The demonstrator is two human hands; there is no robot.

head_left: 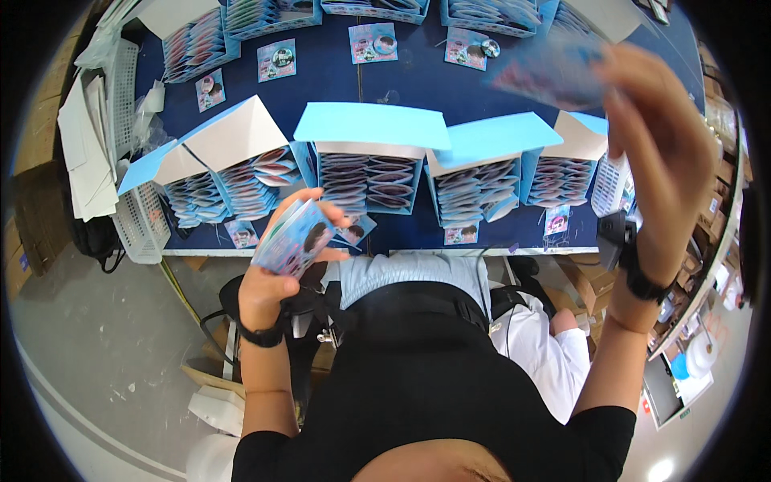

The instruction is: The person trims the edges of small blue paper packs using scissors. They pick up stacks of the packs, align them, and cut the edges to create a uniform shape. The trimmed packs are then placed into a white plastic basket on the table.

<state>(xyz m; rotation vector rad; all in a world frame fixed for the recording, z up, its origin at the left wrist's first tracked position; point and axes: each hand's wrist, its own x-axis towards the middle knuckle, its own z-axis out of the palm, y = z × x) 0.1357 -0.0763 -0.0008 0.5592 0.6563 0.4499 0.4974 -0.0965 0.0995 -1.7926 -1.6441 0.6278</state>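
At the near left, left hand (263, 287): it grasps a stack of printed packets (293, 241), with the thumb on the near side and the fingers bent around the far side.
On the far right, right hand (673, 120): it is raised over the table and pinches a blurred flat packet (554, 74) at its right end; the print on it cannot be read because of motion blur.
Packets and hands: the blurred flat packet lies to the left of the right hand, its long axis about left to right. The stack is tilted, its long axis going from near left to far right. The two hands are well apart; the right hand is the nearer one to the far boxes.
Near row: light-blue boxes (369, 120) with raised flaps, full of upright packets; the left hand is just at the near side of this row.
Far row: more filled boxes (491, 30), with printed cards (267, 69) and round badges (385, 43) in front.
Table: dark-blue surface (321, 84), with a white plastic basket (143, 233) at its left edge.
Room: grey floor (104, 345) on the left, shelving with cartons (716, 201) on the right.
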